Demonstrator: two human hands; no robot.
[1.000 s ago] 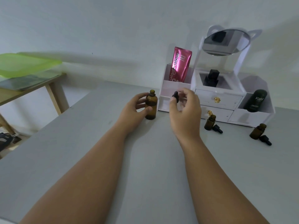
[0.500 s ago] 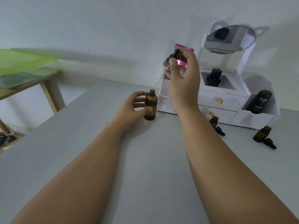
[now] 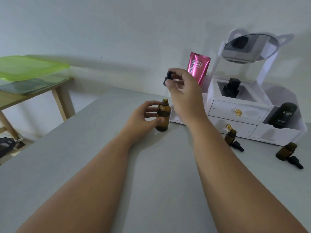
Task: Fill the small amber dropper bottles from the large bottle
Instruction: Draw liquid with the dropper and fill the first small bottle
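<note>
Bottle (image 3: 162,116): upright on table (image 3: 101,148), neck open; glass, likely slick, breakable; hold mid-body
Left grip (image 3: 141,118): curled round bottle
Right grip (image 3: 185,95): pinches dropper (image 3: 168,77), 12 o'clock above it
Small bottles (image 3: 230,137): 3 o'clock

- Large amber bottle (image 3: 162,116): upright on the table, uncapped.
- Black dropper (image 3: 167,78): in the air just above that bottle's mouth.
- Left small bottle (image 3: 230,137): open, left cap (image 3: 237,145) lying beside it.
- Right small bottle (image 3: 286,151): open, right cap (image 3: 295,162) lying beside it.
</note>
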